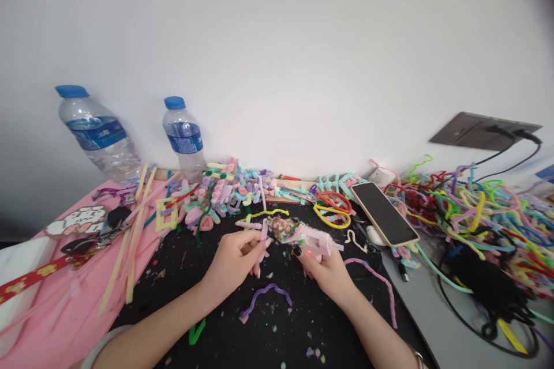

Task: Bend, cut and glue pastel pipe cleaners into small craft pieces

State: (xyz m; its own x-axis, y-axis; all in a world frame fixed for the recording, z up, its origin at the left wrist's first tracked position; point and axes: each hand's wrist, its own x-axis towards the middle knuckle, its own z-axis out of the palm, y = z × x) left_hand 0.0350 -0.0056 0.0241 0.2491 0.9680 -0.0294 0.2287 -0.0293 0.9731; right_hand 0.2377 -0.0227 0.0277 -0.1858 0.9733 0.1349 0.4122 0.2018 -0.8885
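In my left hand (237,256), fingers pinched together, is a short lilac pipe cleaner (264,230) held upright. My right hand (326,274) is wrapped around a pale pink hot glue gun (317,240), whose nozzle points left toward the other hand. A small red light glows near its grip. Just behind the nozzle lies a mottled, glue-crusted lump (282,227); what it is I cannot make out. A bent purple pipe cleaner (266,298) rests on the black mat (216,323) in front, and a pink one (378,277) curves to the right.
Scissors with red and yellow handles (332,210) lie behind the glue gun. A phone (385,213) sits at right, beside tangled pipe cleaners (485,207) and black cables. Two water bottles (184,138) stand along the wall at left. Finished-looking pipe-cleaner pieces (229,187) are heaped at the back.
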